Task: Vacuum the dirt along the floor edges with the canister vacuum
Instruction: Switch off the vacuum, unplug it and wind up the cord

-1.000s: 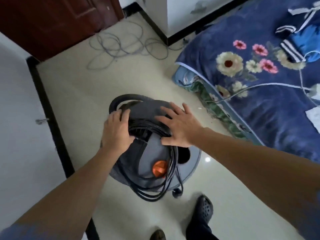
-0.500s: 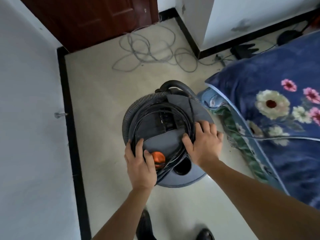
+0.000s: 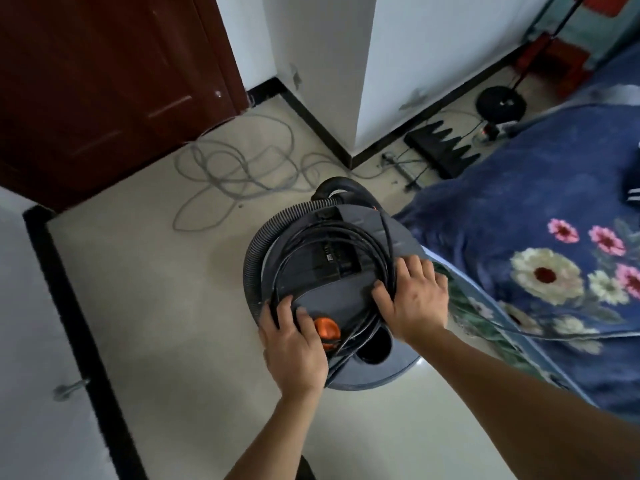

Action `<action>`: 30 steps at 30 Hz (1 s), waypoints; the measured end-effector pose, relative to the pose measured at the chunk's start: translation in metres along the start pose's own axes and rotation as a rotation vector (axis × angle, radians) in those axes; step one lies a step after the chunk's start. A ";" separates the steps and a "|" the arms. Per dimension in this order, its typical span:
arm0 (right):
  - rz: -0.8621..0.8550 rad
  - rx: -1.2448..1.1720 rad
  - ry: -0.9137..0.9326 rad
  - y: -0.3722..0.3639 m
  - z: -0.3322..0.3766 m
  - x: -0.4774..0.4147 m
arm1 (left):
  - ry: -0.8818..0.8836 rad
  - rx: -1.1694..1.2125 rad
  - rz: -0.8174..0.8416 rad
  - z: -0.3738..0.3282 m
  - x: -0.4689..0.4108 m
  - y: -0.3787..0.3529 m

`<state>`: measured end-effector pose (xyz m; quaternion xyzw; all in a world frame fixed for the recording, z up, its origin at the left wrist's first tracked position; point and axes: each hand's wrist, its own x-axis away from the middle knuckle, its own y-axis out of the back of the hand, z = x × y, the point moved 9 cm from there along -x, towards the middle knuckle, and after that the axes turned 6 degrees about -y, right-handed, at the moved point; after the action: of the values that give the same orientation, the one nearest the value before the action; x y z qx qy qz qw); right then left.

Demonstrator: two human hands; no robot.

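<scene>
Touching the cord (image 3: 375, 249) coiled on canister vacuum (image 3: 332, 299), hands (image 3: 294, 344) (image 3: 414, 301); label (image 3: 329, 257) unreadable

Dim, cool indoor light. The canister vacuum (image 3: 332, 299) throws a soft shadow leftward on the floor (image 3: 156, 306); 1 small glare patch near right. Slight motion blur, edges bent.

cord (image 3: 387, 258) atop vacuum (image 3: 332, 296) on floor (image 3: 156, 289), wall (image 3: 27, 341) left, bed (image 3: 519, 202) right

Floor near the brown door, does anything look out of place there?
Yes. A grey cable sprawls in loose, tangled loops across the floor in front of the door, reaching toward the wall corner. It lies near the edges to be vacuumed.
</scene>
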<state>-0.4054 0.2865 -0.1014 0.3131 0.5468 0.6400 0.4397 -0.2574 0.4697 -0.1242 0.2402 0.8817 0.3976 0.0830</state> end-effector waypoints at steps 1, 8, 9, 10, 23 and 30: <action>-0.005 -0.007 -0.027 -0.002 0.003 -0.012 | 0.005 0.017 0.003 -0.004 -0.016 -0.003; -0.044 -0.047 -0.203 -0.011 0.010 -0.088 | -0.143 0.046 0.081 -0.043 -0.124 -0.032; -0.047 -0.051 -0.235 -0.013 0.009 -0.098 | -0.165 0.053 0.100 -0.050 -0.139 -0.038; -0.051 -0.058 -0.268 -0.014 0.007 -0.108 | -0.187 0.055 0.124 -0.058 -0.155 -0.044; -0.160 -0.095 -0.793 -0.018 -0.041 -0.201 | -0.521 0.040 0.538 -0.192 -0.302 -0.160; -0.230 -0.083 -1.055 -0.023 -0.035 -0.246 | -0.749 0.019 0.703 -0.248 -0.373 -0.214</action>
<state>-0.3288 0.0495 -0.1110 0.5123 0.2569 0.3647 0.7338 -0.0926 0.0014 -0.1329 0.6489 0.6610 0.2802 0.2520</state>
